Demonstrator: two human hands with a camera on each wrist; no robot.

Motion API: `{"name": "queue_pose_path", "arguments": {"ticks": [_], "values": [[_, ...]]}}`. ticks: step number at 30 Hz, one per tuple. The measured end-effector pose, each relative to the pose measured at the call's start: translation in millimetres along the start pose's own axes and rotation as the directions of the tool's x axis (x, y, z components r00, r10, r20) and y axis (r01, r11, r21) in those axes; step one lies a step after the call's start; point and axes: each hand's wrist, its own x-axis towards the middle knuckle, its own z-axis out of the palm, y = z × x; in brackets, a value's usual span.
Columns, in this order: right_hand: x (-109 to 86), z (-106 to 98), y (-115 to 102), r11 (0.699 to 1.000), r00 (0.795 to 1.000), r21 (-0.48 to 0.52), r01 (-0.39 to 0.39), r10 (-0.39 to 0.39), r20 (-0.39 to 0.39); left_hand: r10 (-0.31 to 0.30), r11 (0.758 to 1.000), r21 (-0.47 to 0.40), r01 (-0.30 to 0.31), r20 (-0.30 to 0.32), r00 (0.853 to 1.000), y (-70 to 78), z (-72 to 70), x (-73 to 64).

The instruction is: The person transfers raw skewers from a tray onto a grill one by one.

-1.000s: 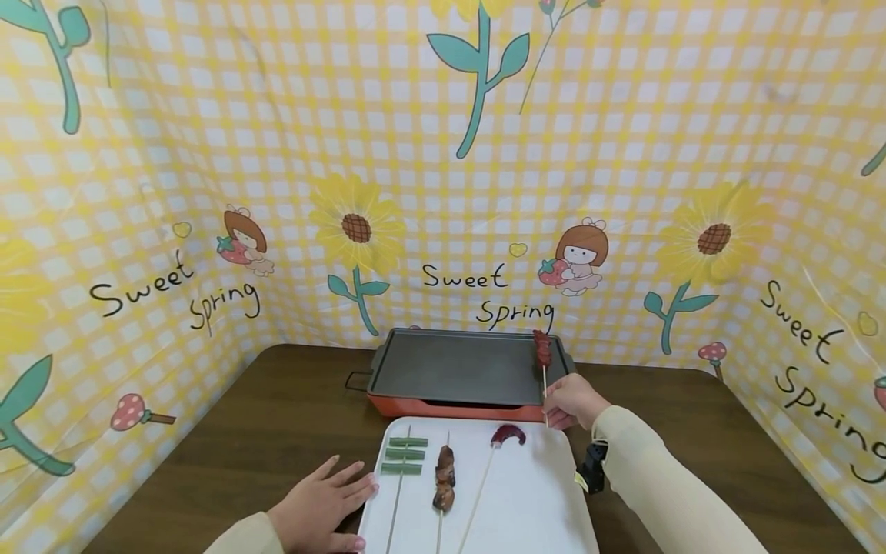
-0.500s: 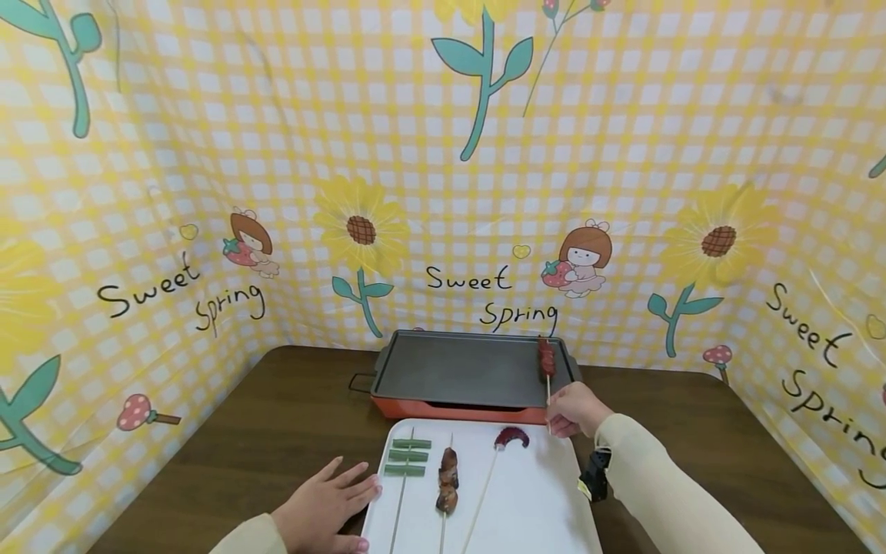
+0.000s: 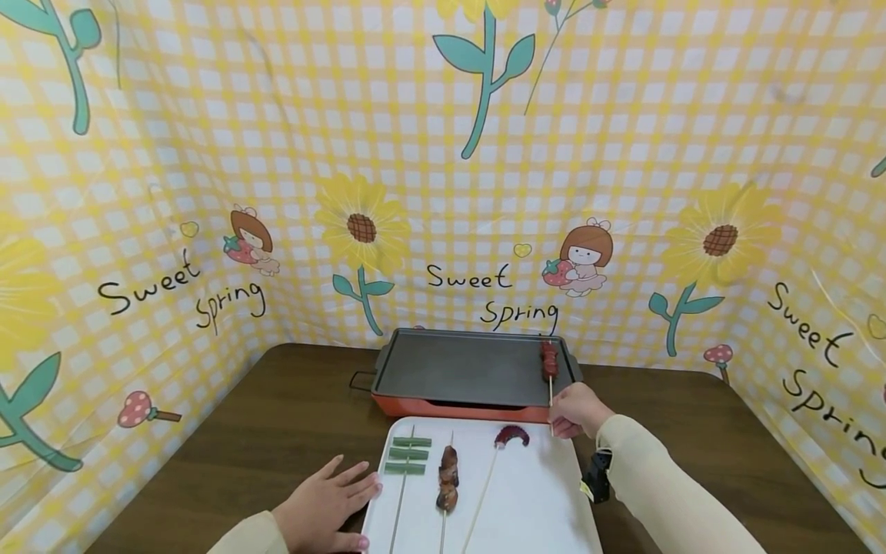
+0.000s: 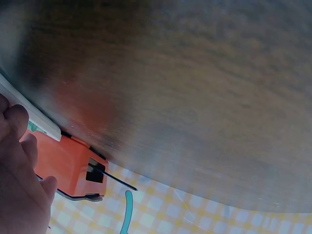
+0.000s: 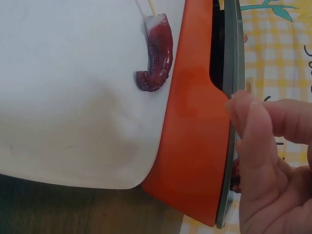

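My right hand point(image 3: 580, 408) pinches the bare stick end of a red meat skewer point(image 3: 550, 360). The meat lies at the right end of the dark griddle plate point(image 3: 457, 369); in the right wrist view the fingers hide most of this skewer. My left hand point(image 3: 324, 502) has its fingers spread, with the fingertips at the left rim of the white tray point(image 3: 536, 512). On that tray lie a green vegetable skewer point(image 3: 407, 455), a browned chunk skewer point(image 3: 447, 483) and a curled purple-red octopus tentacle on a stick point(image 5: 163, 53).
The orange griddle base point(image 5: 195, 131) stands just behind the tray, with a wire handle point(image 3: 360, 382) at its left. Both sit on a dark wooden table point(image 3: 277, 415). A yellow checked cloth point(image 3: 443, 192) hangs around the back and sides.
The red meat skewer has come down and slightly nearer, onto the right end of the griddle, the right hand moving with it. My left hand stays at the tray.
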Motion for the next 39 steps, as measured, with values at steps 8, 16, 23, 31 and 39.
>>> {"name": "queue_pose_path", "arguments": {"ticks": [8, 16, 23, 31, 39], "values": [[-4.3, 1.2, -0.7, 0.997, 0.998, -0.069, 0.041, -0.044, -0.046, -0.006, 0.999, -0.033, 0.007, 0.034, 0.999, -0.9, -5.2, 0.6], [-8.9, 2.9, 3.2, 0.996, 0.996, -0.073, 0.045, -0.05, -0.075, 0.008, 1.0, -0.007, -0.008, -0.008, 1.0, 0.1, -3.3, 0.9], [-11.7, 4.5, 6.3, 0.995, 0.994, -0.085, 0.047, -0.055, -0.093, 0.018, 0.999, 0.027, -0.017, -0.054, 0.998, 0.4, -2.2, -0.3], [-24.6, 1.4, 1.6, 0.984, 0.99, -0.163, 0.078, -0.096, -0.101, 0.021, 0.999, 0.026, -0.02, -0.036, 0.999, 0.5, -2.8, 0.7], [-45.6, 21.0, 4.3, 0.987, 0.99, -0.117, 0.113, -0.122, -0.075, 0.006, 1.0, -0.012, -0.006, 0.011, 1.0, 0.0, -2.6, 0.8]]}}
